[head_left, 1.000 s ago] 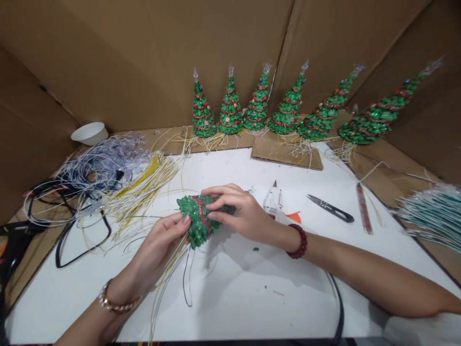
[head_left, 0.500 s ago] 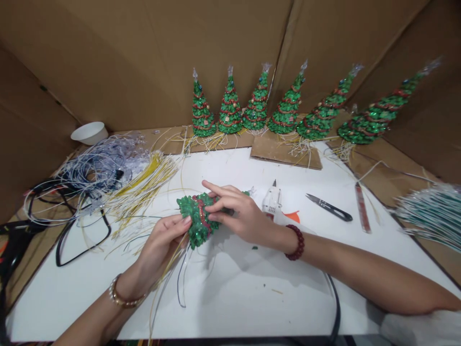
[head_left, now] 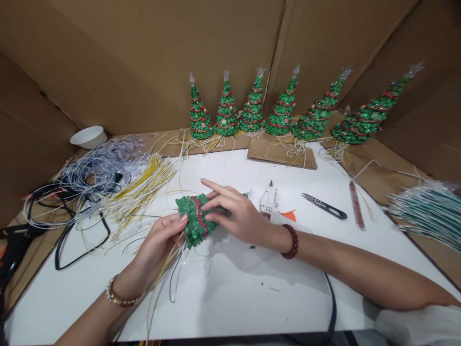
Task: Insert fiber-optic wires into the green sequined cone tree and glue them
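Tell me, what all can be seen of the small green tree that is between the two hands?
The small green tree is a cone-shaped decoration, covered in glittery green leaf-like pieces, with a red band wound around it. It lies tilted on its side, held above the white board, between the left hand and the right hand. The right hand's fingers cover its narrow end. Thin yellow and white wires hang down from it near the left hand.
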Motion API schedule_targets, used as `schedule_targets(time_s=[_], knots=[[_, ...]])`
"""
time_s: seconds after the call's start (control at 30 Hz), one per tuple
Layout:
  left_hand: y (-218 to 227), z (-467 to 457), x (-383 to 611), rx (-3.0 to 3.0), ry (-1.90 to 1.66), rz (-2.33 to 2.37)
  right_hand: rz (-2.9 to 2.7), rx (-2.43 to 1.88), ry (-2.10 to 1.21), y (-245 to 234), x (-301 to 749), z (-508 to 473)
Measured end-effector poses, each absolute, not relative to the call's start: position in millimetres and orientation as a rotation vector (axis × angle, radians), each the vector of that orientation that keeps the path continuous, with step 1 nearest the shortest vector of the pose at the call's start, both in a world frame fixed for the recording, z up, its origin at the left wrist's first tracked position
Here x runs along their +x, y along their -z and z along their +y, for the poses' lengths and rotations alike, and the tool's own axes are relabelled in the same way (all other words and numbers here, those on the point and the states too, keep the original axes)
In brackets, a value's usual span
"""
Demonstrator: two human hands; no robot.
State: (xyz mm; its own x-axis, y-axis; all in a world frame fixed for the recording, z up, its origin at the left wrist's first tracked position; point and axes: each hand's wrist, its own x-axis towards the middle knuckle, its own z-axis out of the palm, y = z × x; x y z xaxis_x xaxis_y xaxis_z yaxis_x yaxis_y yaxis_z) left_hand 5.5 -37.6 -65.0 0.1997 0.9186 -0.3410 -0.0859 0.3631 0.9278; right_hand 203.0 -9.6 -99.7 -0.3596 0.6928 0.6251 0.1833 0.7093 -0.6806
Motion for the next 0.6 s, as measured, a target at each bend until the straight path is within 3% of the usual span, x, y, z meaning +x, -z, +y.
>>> schedule_targets(time_s=[0.6], knots=[[60.7,-37.8,2.8,0.910,-0.814,1.153,-1.924,-0.685,-0.646,101.9,203.4,-6.4]])
